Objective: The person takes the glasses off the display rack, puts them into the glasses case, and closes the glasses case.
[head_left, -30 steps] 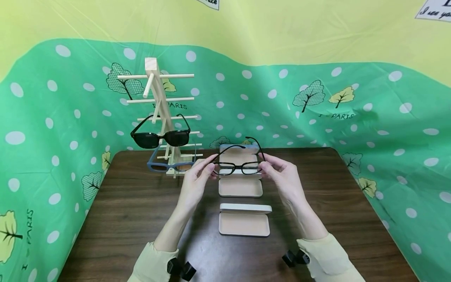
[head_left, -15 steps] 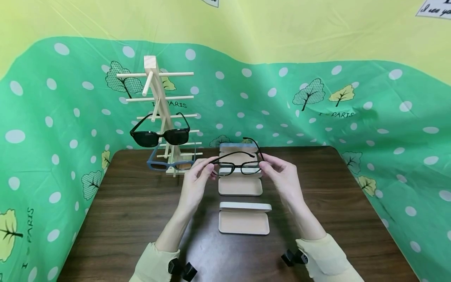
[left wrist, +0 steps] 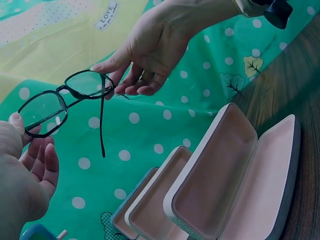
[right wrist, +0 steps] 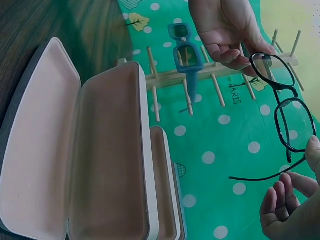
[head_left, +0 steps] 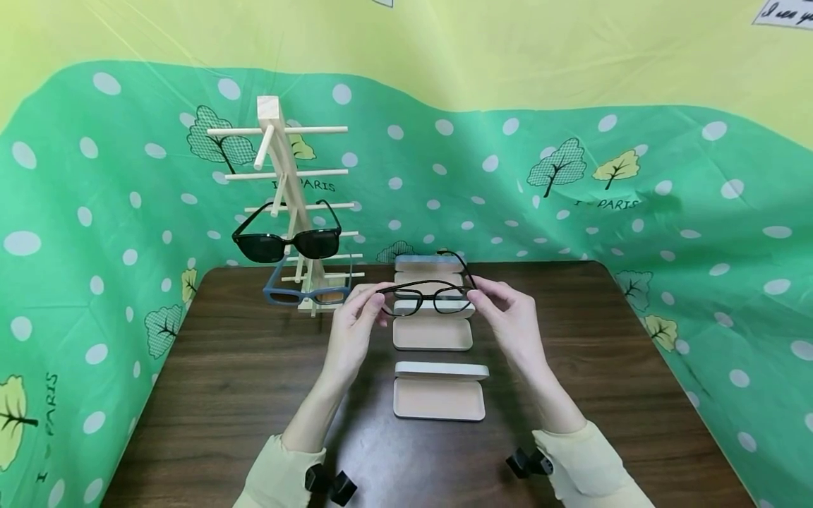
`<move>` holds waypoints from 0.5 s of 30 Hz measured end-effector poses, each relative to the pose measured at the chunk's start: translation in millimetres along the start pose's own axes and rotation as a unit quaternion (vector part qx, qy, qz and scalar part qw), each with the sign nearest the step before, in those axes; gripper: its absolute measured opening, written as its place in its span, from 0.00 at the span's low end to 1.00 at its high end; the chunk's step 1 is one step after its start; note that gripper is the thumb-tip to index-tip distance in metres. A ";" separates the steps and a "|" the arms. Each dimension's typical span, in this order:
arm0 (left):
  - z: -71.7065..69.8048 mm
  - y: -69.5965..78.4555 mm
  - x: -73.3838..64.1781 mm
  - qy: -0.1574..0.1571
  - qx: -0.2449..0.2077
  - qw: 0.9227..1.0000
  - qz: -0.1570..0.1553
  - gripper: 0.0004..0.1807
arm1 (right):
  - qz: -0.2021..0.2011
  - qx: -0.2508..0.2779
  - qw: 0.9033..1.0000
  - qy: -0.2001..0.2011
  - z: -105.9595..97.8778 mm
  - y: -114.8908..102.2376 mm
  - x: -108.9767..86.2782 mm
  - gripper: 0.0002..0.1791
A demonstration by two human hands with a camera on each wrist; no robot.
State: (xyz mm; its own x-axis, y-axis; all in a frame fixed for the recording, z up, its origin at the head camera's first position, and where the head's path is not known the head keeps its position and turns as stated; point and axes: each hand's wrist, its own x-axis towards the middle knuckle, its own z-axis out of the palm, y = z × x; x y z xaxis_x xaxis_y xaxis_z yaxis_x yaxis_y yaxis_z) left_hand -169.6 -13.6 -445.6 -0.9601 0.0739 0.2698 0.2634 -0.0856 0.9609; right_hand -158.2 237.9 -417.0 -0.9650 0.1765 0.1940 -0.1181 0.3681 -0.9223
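Black-framed eyeglasses [head_left: 428, 297] with clear lenses are held up above the table. My left hand [head_left: 349, 331] pinches one end of the frame, thumb against its front corner. The opposite end is pinched by my right hand [head_left: 513, 324]. The temple on the left side lies folded across behind the lenses, while the right temple still extends back. Below and behind the eyeglasses is a pale open glasses case [head_left: 432, 334], with an open blue-lidded case [head_left: 430, 261] farther back, partly covered. Nearer me, another open glasses case [head_left: 440, 398] has a bare pinkish lining.
A wooden display rack [head_left: 286, 176] with pegs stands at the back left. Black sunglasses [head_left: 317, 244] and blue-framed glasses [head_left: 276, 296] hang on it. The dark wooden table [head_left: 603, 367] ends against a green and yellow patterned cloth [head_left: 470, 176].
The left temple has swung down and inward, from angled back to lying across behind the lenses. Both hands keep their pinch on the frame. The head view has shifted slightly.
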 end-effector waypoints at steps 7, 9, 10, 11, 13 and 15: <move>0.8 -1.8 0.3 -0.005 -0.006 1.000 0.000 0.15 | -0.007 -0.001 1.000 -0.001 0.9 3.1 -0.7 0.19; 0.9 -2.0 0.6 -0.008 -0.005 1.000 -0.002 0.16 | -0.007 0.006 1.000 -0.005 1.1 3.8 -1.1 0.19; 0.9 -2.3 0.7 -0.009 -0.005 1.000 -0.004 0.16 | -0.007 0.011 1.000 -0.006 1.1 4.3 -1.0 0.19; 0.9 -2.6 0.9 -0.010 -0.004 1.000 -0.007 0.16 | -0.008 0.015 1.000 -0.007 1.2 4.8 -1.2 0.20; 1.1 -3.0 1.3 -0.011 -0.005 1.000 -0.010 0.16 | -0.011 0.022 1.000 -0.010 1.5 5.3 -1.7 0.20; 1.3 -3.7 1.7 -0.012 -0.006 1.000 -0.012 0.16 | -0.016 0.024 1.000 -0.013 1.7 6.0 -2.1 0.20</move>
State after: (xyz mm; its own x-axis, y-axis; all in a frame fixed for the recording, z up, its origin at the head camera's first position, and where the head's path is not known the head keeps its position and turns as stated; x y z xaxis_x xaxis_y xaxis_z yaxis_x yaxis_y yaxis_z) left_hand -172.1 -11.9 -448.6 -0.9634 0.0999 0.2488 0.2395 -0.0964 0.9661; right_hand -157.3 238.2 -423.5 -0.9663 0.1417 0.2148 -0.1586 0.3292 -0.9308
